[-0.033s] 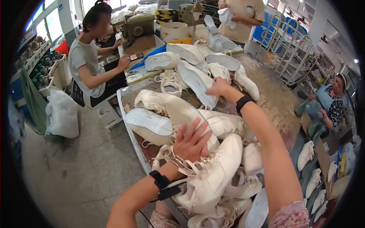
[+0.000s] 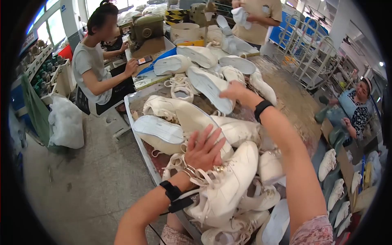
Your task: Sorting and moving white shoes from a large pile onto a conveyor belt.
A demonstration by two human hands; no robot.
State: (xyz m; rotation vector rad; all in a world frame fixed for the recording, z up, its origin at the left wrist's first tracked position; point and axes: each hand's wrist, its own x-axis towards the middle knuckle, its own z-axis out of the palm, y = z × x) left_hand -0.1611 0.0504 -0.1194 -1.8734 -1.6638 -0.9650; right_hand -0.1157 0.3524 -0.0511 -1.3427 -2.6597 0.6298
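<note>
A heap of cream lace-up sneakers covers the near part of the table. My left hand [image 2: 204, 149] lies on it with fingers spread, against an upturned sneaker [image 2: 194, 118] and above a large laced sneaker [image 2: 234, 175]. Left of that hand, another shoe [image 2: 158, 130] shows its pale blue sole. Farther off, my right hand [image 2: 237, 92] is closed at the edge of a sneaker with a pale blue sole [image 2: 209, 87]; its fingers are partly hidden. A laced sneaker [image 2: 179, 87] sits just left of this one.
The worn table [image 2: 296, 96] extends to the right. A seated person [image 2: 92, 67] holds a phone [image 2: 145, 60] at the far left. Another person [image 2: 261, 20] stands behind with a white shoe. At right, someone sits near a rack of shoes [image 2: 328, 165]. Wheeled metal racks [image 2: 312, 61] stand beyond.
The whole view has shifted slightly to the left and up. My hands stay at the same sneakers.
</note>
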